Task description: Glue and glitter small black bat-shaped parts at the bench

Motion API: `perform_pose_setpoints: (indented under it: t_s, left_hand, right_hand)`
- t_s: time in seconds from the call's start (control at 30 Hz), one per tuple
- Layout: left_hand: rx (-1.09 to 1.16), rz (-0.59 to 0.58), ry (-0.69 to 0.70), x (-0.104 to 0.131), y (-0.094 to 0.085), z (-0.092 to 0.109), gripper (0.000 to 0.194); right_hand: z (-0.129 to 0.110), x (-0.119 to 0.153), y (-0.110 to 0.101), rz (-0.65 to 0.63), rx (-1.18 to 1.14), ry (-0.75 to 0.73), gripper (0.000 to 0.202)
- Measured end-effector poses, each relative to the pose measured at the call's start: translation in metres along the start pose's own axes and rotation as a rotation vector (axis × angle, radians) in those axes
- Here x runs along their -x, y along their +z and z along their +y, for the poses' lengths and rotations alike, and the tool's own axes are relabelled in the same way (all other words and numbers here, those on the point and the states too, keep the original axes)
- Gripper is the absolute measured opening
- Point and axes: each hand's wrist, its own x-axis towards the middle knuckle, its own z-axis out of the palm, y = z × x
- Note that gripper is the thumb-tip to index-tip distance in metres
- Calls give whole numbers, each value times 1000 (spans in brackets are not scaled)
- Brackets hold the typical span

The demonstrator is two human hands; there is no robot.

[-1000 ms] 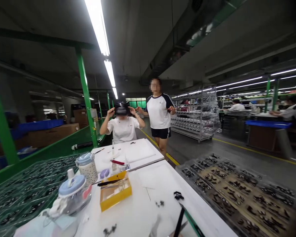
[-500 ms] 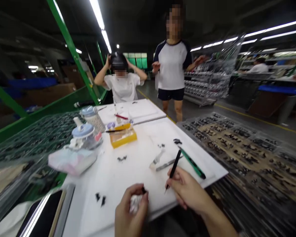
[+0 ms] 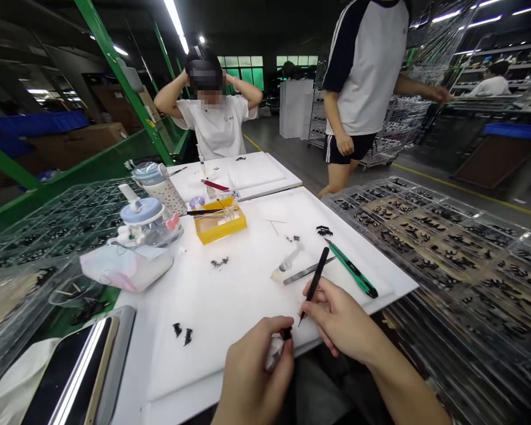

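Between the thumb and index finger of my left hand (image 3: 259,369) is a small black piece (image 3: 286,333), pinched at the near edge of the white board (image 3: 194,366). Something white and crumpled (image 3: 274,349) shows behind those fingers, its kind unclear. My right hand (image 3: 338,319) grips a slim black pen-like tool (image 3: 317,277). Its thin tip points down, just right of the black piece and apart from it. Beyond my right hand lie metal tweezers (image 3: 307,271), a small clear tube (image 3: 289,258) and a green utility knife (image 3: 351,268).
Small black parts (image 3: 188,337) lie on the board's left. A yellow box (image 3: 221,230), lidded cups (image 3: 144,212), a pastel pouch (image 3: 126,265) and a phone (image 3: 66,378) line the left side. Trays of black parts (image 3: 429,230) flank the right. A seated person (image 3: 221,127) faces me; another stands (image 3: 367,77).
My left hand has shifted right, bringing the black piece closer to the tool tip. The view has tilted down slightly. The standing person has moved right and turned; the seated person still holds their headset.
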Motion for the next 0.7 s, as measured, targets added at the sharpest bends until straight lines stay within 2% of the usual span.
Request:
perform_pose_setpoints:
  t_s: [0.17, 0.27, 0.33, 0.4, 0.53, 0.7]
  left_hand:
    - [-32, -186, -10, -6, -7, 2, 23]
    - [-29, -234, -21, -9, -9, 1, 22]
    - [-21, -248, -29, -10, -9, 1, 20]
    - [-10, -255, -25, -12, -8, 0, 19]
    - [-1, -249, -24, -14, -7, -1, 18]
    - [3, -277, -81, -16, -7, -2, 18]
  right_hand:
    - [-1, 1, 0, 18, -24, -1, 16]
    - [0, 3, 1, 40, -61, -31, 21]
    - [5, 9, 4, 122, -143, -85, 27]
    - [15, 18, 11, 260, -247, -141, 32]
    - [37, 36, 33, 476, -335, -180, 34]
    - [45, 39, 53, 566, -448, -182, 34]
